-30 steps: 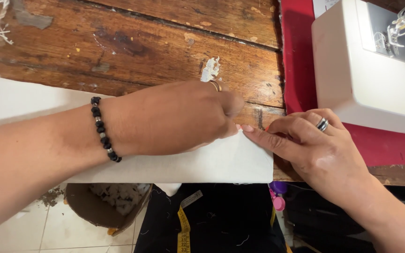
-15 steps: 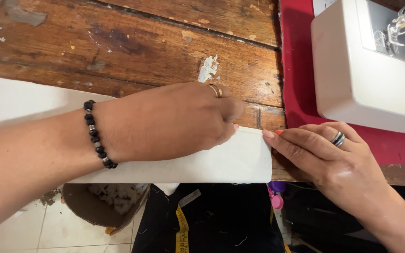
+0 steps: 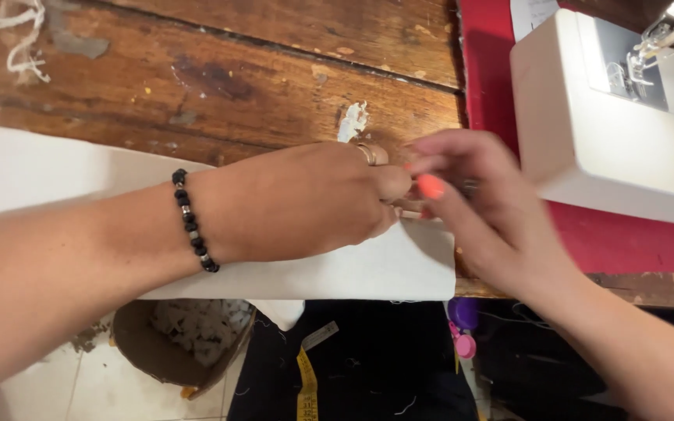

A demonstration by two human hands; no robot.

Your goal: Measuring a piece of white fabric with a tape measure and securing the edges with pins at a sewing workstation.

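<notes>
Left hand (image 3: pixel 306 203) fingers curled, pressing white fabric (image 3: pixel 368 269) at the table edge (image 3: pixel 235 86). Right hand (image 3: pixel 477 210), blurred, fingertips pinched at the fold; grip contents indiscernible. Floor bin (image 3: pixel 161 351) holds scraps. Since 0.5 s ago, right hand moved up onto the fold.

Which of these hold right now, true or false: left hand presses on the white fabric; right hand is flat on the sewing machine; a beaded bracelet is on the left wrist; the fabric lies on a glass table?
1. The left hand presses on the white fabric: true.
2. The right hand is flat on the sewing machine: false, it is at the fabric's edge beside the left hand's fingertips.
3. A black beaded bracelet is on the left wrist: true.
4. The fabric lies on a glass table: false, it is a worn wooden table.
</notes>
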